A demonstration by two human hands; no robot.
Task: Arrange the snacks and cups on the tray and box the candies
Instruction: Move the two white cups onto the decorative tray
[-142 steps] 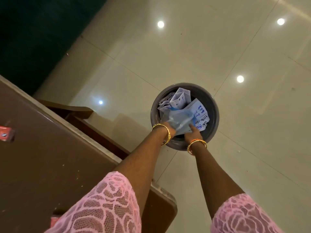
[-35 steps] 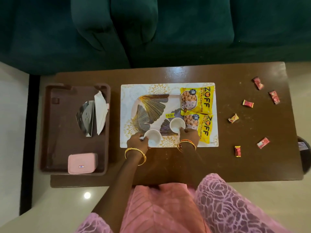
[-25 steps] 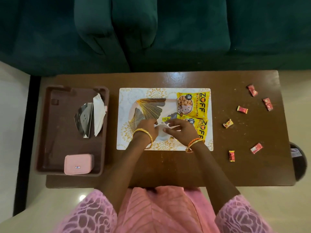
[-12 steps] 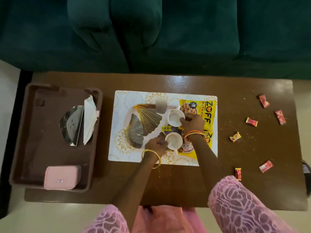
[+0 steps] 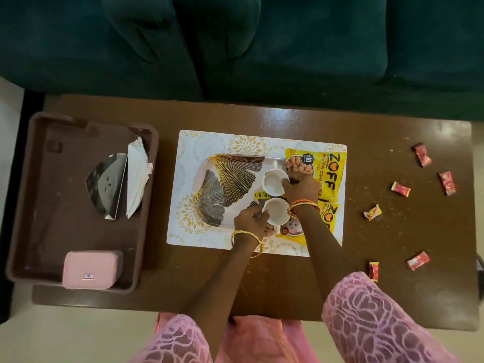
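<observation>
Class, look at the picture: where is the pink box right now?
In the head view, the pink box sits in the near corner of the brown tray at the table's left end, nearer than the napkin holder.

tray [image 5: 209, 163]: pale, gold-and-black leaf pattern, flat on a floral placemat
cups [image 5: 273, 182]: two white, upright, side by side on the tray's right part
snack packets [image 5: 328, 174]: two yellow ZOFF bags, along the tray's right edge
candies [image 5: 400, 189]: six red or yellow wrapped, scattered on the table's right end
candy box [image 5: 90, 269]: pink, closed, near corner of the brown bin
</observation>
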